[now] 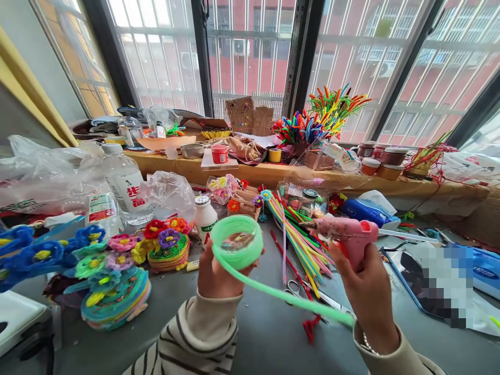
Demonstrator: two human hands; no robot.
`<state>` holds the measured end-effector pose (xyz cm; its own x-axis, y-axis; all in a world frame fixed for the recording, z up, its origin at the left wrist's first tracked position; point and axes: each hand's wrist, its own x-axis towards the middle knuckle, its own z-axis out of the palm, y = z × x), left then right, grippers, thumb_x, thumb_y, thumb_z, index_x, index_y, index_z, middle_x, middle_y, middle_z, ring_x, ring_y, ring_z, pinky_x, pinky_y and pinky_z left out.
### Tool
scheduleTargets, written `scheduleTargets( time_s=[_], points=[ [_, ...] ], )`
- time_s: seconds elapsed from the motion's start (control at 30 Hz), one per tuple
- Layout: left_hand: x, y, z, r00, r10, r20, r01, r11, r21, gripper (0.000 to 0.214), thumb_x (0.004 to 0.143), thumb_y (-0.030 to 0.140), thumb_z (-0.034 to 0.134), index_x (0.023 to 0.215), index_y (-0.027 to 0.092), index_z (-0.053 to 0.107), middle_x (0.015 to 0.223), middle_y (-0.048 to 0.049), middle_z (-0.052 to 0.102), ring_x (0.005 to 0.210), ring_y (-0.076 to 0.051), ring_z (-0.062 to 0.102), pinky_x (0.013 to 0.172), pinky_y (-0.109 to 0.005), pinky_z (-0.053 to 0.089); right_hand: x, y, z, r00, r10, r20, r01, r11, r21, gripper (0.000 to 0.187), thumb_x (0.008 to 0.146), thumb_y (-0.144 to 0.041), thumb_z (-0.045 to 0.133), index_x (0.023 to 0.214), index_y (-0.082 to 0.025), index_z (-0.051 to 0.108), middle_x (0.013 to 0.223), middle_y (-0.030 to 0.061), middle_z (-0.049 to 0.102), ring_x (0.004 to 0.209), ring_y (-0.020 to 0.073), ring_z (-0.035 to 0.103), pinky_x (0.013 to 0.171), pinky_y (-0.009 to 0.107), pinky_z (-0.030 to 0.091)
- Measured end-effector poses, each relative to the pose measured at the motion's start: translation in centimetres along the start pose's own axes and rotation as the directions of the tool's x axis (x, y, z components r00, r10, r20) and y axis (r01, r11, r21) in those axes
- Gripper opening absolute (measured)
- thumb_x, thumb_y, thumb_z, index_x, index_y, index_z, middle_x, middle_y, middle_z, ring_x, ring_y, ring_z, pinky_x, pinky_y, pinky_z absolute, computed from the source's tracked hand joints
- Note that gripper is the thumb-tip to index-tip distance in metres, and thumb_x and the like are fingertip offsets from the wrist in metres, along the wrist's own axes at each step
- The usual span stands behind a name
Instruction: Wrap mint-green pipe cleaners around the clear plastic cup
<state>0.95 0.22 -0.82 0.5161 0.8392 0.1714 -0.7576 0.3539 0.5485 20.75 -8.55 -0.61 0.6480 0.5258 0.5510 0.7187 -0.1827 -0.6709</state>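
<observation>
My left hand (222, 278) is wrapped round a small cup-shaped piece, a jar or bottle wound with light green pipe cleaner (240, 255). Its open top faces me. One loose green strand runs from it to the right, down to my right wrist. In my right hand (365, 281) is a pink hot glue gun (347, 232), its nozzle pointing left toward the green piece but apart from it. A clear glue stick (408, 237) sticks out of its back. Scissors (295, 291) and a red pipe cleaner piece (310, 328) lie on the table between my hands.
Pipe-cleaner flower pots (117, 297) stand at the left, near a large clear bottle (125, 182) and a small white bottle (205, 216). Loose pipe cleaners (300, 242) fan out in the middle. A dark-edged tablet-like object (406, 281) lies at the right. The ledge (172, 169) holds paint jars (390, 156).
</observation>
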Motion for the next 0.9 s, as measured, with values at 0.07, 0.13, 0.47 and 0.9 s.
scheduleTargets(
  time_s=[0.07,0.13,0.47,0.9],
  points=[
    [0.2,0.9,0.0,0.993,0.087,-0.077,-0.087,0.996,-0.003,0.044,0.062,0.049,0.062,0.09,0.016,0.066,0.09,-0.0092,0.069,0.074,-0.024,0.065,0.056,-0.028,0.051,0.2,0.5,0.2,0.997,0.008,0.075,-0.005,0.999,-0.034,0.036,0.07,-0.055,0.051,0.071,-0.02,0.046,0.048,-0.0045,0.046,0.037,0.0111,0.043,0.035,0.023,0.037],
    [0.3,1.6,-0.1,0.972,0.163,-0.171,-0.163,0.987,0.017,0.046,0.059,0.05,0.064,0.091,0.017,0.065,0.091,-0.0078,0.069,0.077,-0.024,0.065,0.06,-0.027,0.052,0.2,0.9,0.5,0.985,-0.025,0.173,0.045,0.993,-0.113,0.036,0.072,-0.056,0.047,0.069,-0.02,0.045,0.046,-0.0045,0.045,0.036,0.0115,0.042,0.034,0.023,0.035],
    [0.9,1.3,-0.6,0.876,0.341,-0.342,-0.326,0.94,0.102,0.037,0.06,0.046,0.065,0.087,0.02,0.063,0.086,-0.0017,0.07,0.077,-0.02,0.066,0.062,-0.026,0.053,-2.2,2.7,4.5,0.845,-0.236,0.48,0.359,0.915,-0.182,0.028,0.067,-0.034,0.056,0.086,-0.013,0.062,0.09,0.0132,0.066,0.085,0.0257,0.061,0.073,0.035,0.046],
    [0.4,-0.1,0.4,0.921,0.266,-0.283,-0.26,0.964,0.059,0.029,0.063,0.039,0.066,0.082,0.017,0.064,0.08,-0.0016,0.07,0.075,-0.017,0.065,0.063,-0.026,0.052,-0.9,-5.2,-1.5,0.566,-0.82,0.083,0.823,0.556,-0.114,0.039,0.074,-0.04,0.06,0.102,-0.017,0.048,0.092,0.0103,0.06,0.088,0.0219,0.053,0.08,0.036,0.039]
  ],
)
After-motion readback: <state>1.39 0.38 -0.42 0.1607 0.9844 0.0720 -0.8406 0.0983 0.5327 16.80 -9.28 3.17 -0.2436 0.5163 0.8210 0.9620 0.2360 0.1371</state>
